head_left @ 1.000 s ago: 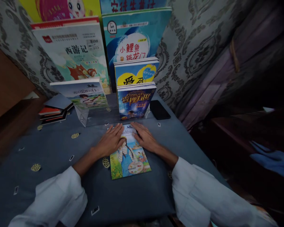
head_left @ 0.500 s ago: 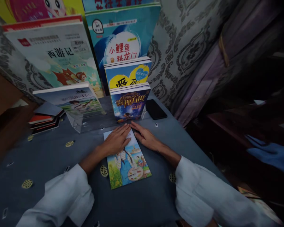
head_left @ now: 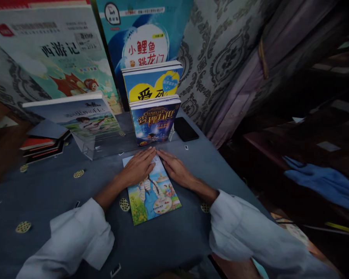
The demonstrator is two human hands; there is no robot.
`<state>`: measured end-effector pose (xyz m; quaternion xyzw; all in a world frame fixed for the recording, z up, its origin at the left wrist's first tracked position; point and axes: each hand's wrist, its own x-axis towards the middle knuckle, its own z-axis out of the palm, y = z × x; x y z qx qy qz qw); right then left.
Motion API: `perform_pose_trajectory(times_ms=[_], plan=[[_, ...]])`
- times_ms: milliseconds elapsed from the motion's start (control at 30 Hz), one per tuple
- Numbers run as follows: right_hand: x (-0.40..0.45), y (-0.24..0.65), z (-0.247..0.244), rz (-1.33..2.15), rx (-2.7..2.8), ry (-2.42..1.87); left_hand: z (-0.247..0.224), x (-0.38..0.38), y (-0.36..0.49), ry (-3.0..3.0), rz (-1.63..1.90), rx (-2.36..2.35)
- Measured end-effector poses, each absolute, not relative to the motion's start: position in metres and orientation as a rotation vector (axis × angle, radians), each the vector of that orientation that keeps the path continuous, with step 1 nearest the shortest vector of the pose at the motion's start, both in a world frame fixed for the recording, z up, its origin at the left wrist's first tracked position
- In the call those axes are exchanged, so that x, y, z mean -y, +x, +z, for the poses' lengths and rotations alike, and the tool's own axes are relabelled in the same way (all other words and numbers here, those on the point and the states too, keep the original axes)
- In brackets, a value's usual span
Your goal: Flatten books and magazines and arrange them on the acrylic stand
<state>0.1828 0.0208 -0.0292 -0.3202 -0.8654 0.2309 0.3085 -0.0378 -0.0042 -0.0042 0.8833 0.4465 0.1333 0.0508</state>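
1. Left hand point(head_left: 138, 166): laid palm down and open across the upper part of the flat picture book point(head_left: 154, 203); fingers held straight and close together; nothing gripped.
2. Right hand point(head_left: 176, 169): held open, fingers extended, at the upper right edge of the same book; nothing gripped. Whether the cover is pressed by it cannot be told.
3. Change noted: the fingertips of both hands, previously spaced apart, are now brought nearly together at the book's top, and more of its title is covered by the left hand. By judgement, the book is being steadied or smoothed, not lifted.
4. Flat picture book: laid face up on the grey-blue cloth point(head_left: 229, 182), its lower part left uncovered.
5. Dark-blue book point(head_left: 154, 126): stood upright just beyond the flat picture book, with a blue-and-yellow book point(head_left: 130, 85) set behind it.
6. Black phone point(head_left: 186, 129): laid beyond the flat picture book, to its right.
7. Small stacked books point(head_left: 43, 145): piled well to its left.
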Motion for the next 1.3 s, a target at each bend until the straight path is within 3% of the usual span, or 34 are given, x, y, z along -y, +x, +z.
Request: perform_pose_trajectory(times_ms=[1300], plan=[[0.084, 0.220, -0.005, 0.543, 2.447, -0.932, 0.010, 0.050, -0.024, 2.766, 0.307, -1.061]])
